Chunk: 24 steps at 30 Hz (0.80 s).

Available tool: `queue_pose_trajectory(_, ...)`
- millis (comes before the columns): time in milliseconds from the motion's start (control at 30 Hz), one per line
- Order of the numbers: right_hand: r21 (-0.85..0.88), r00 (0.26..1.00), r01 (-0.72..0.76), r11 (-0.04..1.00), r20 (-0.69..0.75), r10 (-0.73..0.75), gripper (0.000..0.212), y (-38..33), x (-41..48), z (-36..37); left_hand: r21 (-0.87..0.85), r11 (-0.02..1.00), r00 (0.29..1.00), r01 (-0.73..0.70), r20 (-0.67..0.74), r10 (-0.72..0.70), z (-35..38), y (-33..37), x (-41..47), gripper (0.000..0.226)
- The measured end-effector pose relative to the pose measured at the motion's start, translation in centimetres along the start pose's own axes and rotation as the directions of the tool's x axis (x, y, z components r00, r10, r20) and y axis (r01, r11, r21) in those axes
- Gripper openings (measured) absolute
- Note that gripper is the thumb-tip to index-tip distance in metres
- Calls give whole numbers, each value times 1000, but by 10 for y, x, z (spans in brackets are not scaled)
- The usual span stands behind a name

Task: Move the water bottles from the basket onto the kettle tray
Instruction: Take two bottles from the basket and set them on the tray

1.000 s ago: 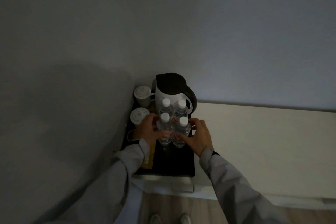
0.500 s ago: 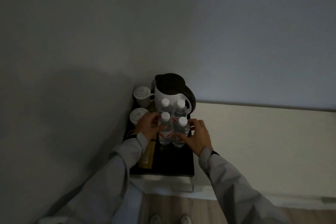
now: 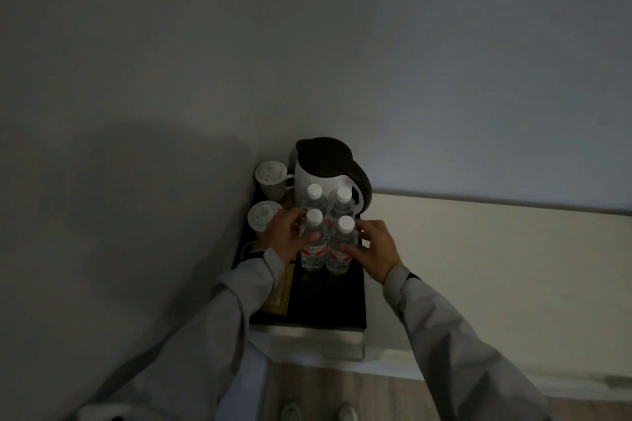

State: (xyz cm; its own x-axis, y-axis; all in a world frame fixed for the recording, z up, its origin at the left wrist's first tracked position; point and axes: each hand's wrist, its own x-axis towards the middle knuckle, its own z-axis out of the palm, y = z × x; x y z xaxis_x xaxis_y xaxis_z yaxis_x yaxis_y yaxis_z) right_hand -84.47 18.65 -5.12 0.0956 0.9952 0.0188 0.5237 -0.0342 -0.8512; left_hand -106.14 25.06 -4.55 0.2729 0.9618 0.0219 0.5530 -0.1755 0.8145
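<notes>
Both hands close around the front pair of four water bottles standing on a black kettle tray (image 3: 345,304). The left hand (image 3: 285,239) wraps the front left bottle (image 3: 313,243), with fingers curled across its shoulder and its thumb low by the red label. The right hand (image 3: 374,251) cups the front right bottle (image 3: 340,248), its thumb pressed on the label and fingers curved round the far side. Each grip is partly closed, shaped to the bottle it holds.

All four bottles are clear, white-capped and upright, packed in a tight square. The back left bottle (image 3: 314,196) and back right bottle (image 3: 342,202) stand just in front of a white electric kettle (image 3: 323,178) with a dark lid and handle, at the far end of the tray. To the left of the kettle sit two pale lidded cups, a far cup (image 3: 272,179) and a near cup (image 3: 263,217). Yellowish packets (image 3: 280,297) lie along the tray's left side, partly hidden by the left sleeve (image 3: 219,318). The tray rests on a pale counter (image 3: 496,270) in a dim corner. No basket is in view. Both sleeves are light grey.
</notes>
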Motion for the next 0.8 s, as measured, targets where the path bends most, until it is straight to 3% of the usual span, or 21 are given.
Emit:
queue_pose_trajectory(200, -73, 999, 14, 997, -35, -17, 55, -3, 2, -1, 0, 1000, 999, -11, 35, 11, 2, 0, 1, 52)
queue_pose_trajectory(500, -91, 996, 83, 992, 45, -79, 49, -10, 12, -4, 20, 1000, 999, -18, 51, 17, 2, -2, -1, 50)
queue_pose_trajectory(800, -33, 995, 8, 999, -102, -11, 47, -11, 3, 10, 2, 1000, 999, -22, 47, 22, 3, -4, 2, 48)
